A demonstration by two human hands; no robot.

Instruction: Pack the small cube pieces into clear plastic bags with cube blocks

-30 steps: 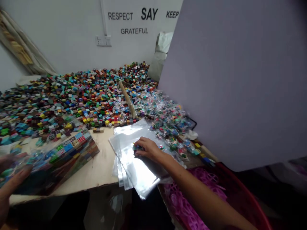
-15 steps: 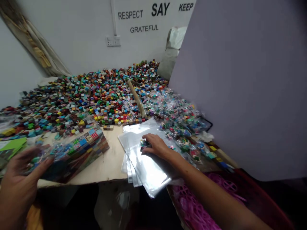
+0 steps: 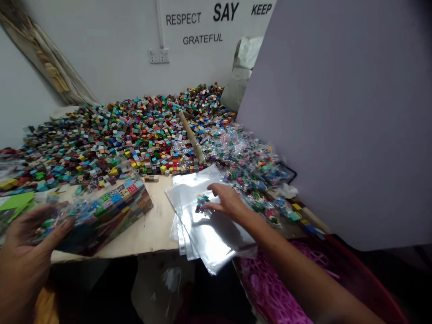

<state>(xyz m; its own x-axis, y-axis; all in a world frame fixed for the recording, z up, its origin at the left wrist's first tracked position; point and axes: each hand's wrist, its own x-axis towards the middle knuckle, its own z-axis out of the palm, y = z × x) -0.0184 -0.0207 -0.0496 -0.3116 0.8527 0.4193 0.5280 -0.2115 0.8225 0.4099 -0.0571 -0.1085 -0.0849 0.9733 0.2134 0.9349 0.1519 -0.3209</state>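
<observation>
My left hand (image 3: 32, 245) grips the end of a clear plastic bag (image 3: 108, 211) packed with rows of small coloured cubes; a bluish bunch of small pieces shows beside the thumb. On a fanned stack of clear flat plastic bags (image 3: 216, 238) lies a small packet of colourful pieces (image 3: 201, 202). Right above the stack is my right hand (image 3: 225, 201), its thumb and forefinger apart, with the thumb tip close to the packet. Whether the thumb touches it I cannot tell.
A wide heap of coloured cubes (image 3: 135, 130) covers the back of the table. A wooden stick (image 3: 191, 137) separates it from many small clear packets (image 3: 249, 157). A grey panel (image 3: 337, 126) borders the right side. Pink strips (image 3: 270, 288) fill a container below; green cards (image 3: 16, 204) lie left.
My right hand has let go of the small packet and opened, shifting slightly right and up. The packet now lies on the clear bags. My left hand has stayed nearly still.
</observation>
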